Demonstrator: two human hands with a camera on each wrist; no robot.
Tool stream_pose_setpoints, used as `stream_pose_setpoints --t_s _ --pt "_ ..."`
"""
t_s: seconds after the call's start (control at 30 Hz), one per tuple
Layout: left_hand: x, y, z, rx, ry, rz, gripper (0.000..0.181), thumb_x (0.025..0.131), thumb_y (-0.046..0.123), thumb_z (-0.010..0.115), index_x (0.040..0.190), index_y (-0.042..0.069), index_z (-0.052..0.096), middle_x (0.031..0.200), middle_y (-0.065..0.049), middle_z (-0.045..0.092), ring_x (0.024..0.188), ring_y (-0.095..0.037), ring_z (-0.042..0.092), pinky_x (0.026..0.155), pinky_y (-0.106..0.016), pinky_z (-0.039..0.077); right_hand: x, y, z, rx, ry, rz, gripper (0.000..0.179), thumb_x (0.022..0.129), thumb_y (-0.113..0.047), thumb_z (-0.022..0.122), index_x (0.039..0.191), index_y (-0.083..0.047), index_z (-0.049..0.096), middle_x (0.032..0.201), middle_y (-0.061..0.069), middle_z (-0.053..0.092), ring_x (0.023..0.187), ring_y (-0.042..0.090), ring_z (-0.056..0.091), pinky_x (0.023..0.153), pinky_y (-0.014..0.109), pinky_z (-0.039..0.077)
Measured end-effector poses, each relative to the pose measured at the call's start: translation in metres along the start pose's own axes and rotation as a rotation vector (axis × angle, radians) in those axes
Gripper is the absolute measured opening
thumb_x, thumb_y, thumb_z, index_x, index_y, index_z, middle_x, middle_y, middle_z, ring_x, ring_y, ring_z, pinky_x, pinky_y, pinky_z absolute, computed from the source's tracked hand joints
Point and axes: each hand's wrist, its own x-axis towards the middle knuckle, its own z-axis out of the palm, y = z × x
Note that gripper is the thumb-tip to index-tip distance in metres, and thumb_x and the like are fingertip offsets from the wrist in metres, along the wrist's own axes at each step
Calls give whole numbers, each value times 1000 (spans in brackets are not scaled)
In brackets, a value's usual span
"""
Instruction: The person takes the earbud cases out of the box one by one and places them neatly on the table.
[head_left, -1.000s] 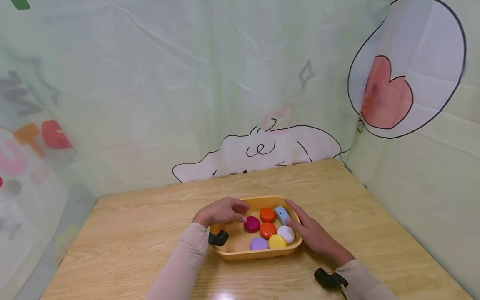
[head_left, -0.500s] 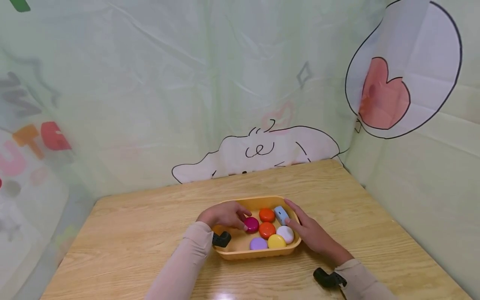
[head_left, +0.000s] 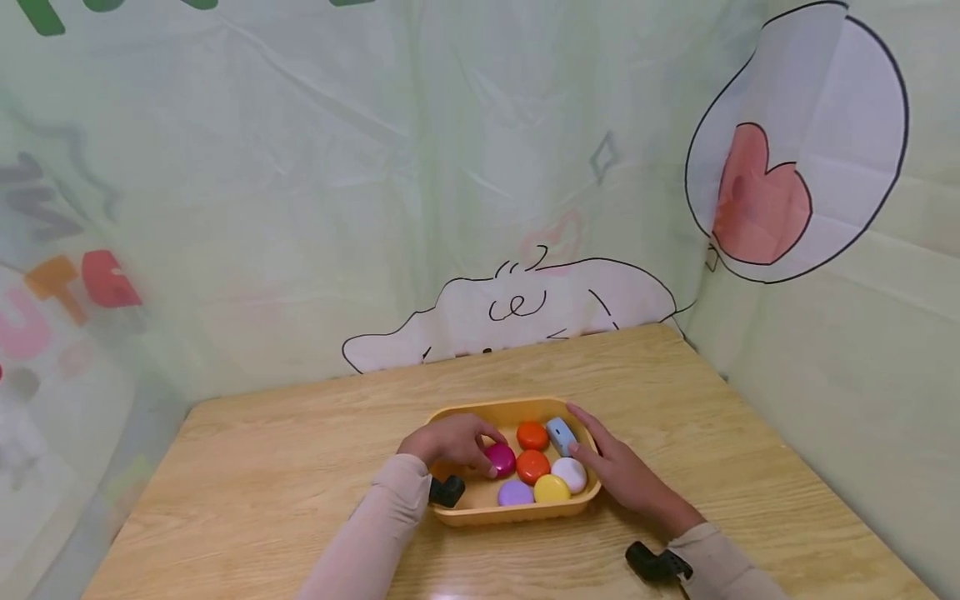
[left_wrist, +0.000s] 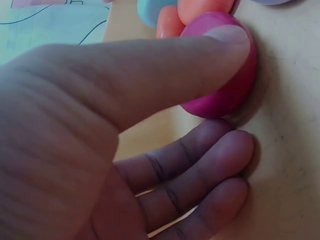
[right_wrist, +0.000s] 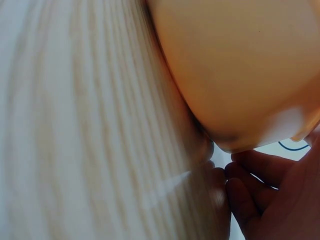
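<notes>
A yellow-orange plastic basket (head_left: 495,517) stands on the wooden table, with glossy round discs inside. My left hand (head_left: 457,442) reaches in over its left side and pinches a magenta disc (head_left: 501,460) at the edges. In the left wrist view the thumb (left_wrist: 200,65) lies across that magenta disc (left_wrist: 220,102); the other fingers curl below it near the basket floor. At the right end, my right hand (head_left: 626,475) grips the rim, thumb inside and fingers outside. The right wrist view shows its fingers (right_wrist: 265,170) by the basket's outer wall (right_wrist: 240,75).
Also in the basket are two orange-red discs (head_left: 532,436), a light blue block (head_left: 561,437), a white disc (head_left: 568,475), a yellow disc (head_left: 552,488) and a lilac disc (head_left: 516,493). A printed curtain (head_left: 300,208) hangs behind the wooden table (head_left: 262,467).
My left hand has moved a little right and down, and its thumb and finger have come together on the magenta disc. The right hand keeps its place on the rim.
</notes>
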Motion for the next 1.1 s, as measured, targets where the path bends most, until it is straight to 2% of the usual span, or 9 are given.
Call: stream_pose_setpoints --t_s 0.3,0.57,0.73,0.9,1.1 --pt "3 -3 -2 2 16 66 31 83 20 84 107 25 65 88 1 63 80 -17 60 72 -29 50 0 -2 0 -15 11 -8 65 105 -43 47 161 -28 18 165 14 16 149 42 16 113 62 17" --pt "3 -1 -4 -11 39 109 30 83 18 84 106 21 65 87 0 63 78 -16 58 71 -27 48 1 -2 -1 -12 13 -5 65 105 -43 47 161 -27 17 166 14 15 149 42 15 114 62 17" --pt "5 -5 -2 -62 34 133 30 84 15 82 110 20 68 91 -1 63 81 -16 59 71 -27 51 1 -2 -1 -12 15 -6 65 105 -43 47 161 -27 17 165 15 16 149 42 15 114 62 16" --pt "8 -9 1 -132 21 120 31 87 17 80 116 20 68 100 2 63 91 -17 60 76 -28 54 0 -1 0 -14 13 -8 65 105 -44 46 161 -27 17 165 15 16 149 42 15 114 62 16" --pt "6 -11 3 -227 44 127 36 89 20 78 124 20 67 106 0 61 97 -20 59 80 -32 55 -1 -1 1 -3 8 -8 66 105 -46 46 161 -26 18 165 15 16 149 42 16 114 64 16"
